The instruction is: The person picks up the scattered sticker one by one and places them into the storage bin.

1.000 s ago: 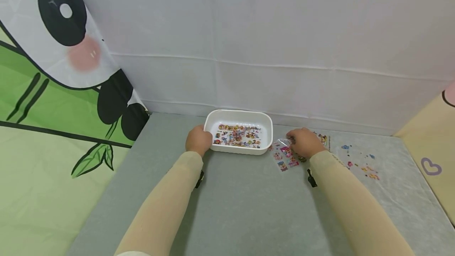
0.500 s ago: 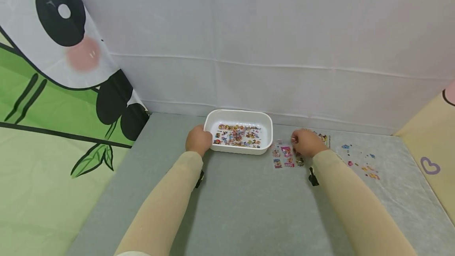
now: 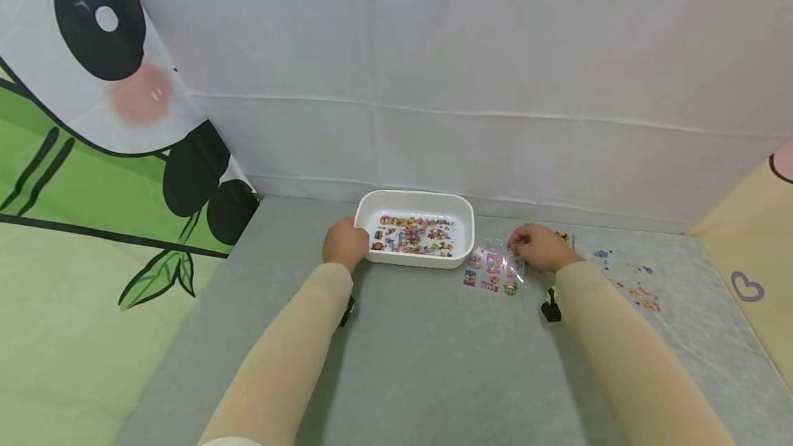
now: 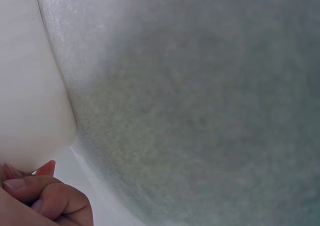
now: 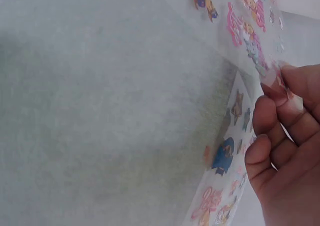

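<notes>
My left hand (image 3: 345, 244) grips the left end of a white plastic tray (image 3: 414, 262); in the left wrist view its curled fingers (image 4: 52, 198) are at the tray's corner. Clear sheets with colourful cartoon stickers (image 3: 414, 236) lie inside the tray. Just right of it, my right hand (image 3: 542, 248) pinches the edge of a clear sticker sheet (image 3: 491, 279) between thumb and fingertips. The right wrist view has this sheet (image 5: 247, 23) raised off the table on the pinched side. Another sticker sheet (image 5: 223, 156) lies beneath, partly covered by the hand.
Further right on the grey table (image 3: 446, 363) lies a clear sheet with sparse small stickers (image 3: 644, 298). A white cloth wall (image 3: 458, 88) rises right behind the tray. Printed cloths with cartoon pictures hang at the left and right.
The sticker sheet has straightened from its tilt, then shifted slightly left. My right hand has drawn slightly right, its fingers now on the sheet's edge. The left hand and tray look nearly unmoved.
</notes>
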A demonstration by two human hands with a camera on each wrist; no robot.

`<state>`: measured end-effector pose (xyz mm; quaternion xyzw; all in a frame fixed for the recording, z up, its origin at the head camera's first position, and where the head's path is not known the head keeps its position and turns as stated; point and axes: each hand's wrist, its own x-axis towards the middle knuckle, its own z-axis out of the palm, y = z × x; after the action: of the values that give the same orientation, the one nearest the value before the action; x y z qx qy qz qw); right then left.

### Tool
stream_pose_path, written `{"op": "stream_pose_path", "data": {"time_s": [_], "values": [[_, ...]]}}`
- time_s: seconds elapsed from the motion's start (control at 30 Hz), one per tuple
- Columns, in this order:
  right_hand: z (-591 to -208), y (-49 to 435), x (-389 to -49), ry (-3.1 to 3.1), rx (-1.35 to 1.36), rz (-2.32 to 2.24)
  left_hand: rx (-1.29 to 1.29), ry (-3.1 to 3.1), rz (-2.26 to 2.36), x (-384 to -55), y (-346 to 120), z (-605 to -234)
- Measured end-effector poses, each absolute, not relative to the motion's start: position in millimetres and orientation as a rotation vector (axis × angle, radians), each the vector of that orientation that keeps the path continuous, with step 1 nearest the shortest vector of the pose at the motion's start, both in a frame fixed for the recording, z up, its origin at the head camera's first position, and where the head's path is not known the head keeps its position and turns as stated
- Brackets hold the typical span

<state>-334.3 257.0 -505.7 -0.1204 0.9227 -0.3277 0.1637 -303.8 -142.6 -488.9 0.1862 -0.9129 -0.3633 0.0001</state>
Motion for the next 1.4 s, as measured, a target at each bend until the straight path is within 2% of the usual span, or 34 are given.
{"op": "stream_pose_path", "data": {"time_s": [0.7,1.4], "values": [[-499,259,-332,2.550,-0.304,-1.034,0.626,-2.869,-1.130,-309,-144,-491],[-506,264,-313,2.250,0.022,-1.544,0.608,-2.868,-1.137,-305,-141,-489]]}}
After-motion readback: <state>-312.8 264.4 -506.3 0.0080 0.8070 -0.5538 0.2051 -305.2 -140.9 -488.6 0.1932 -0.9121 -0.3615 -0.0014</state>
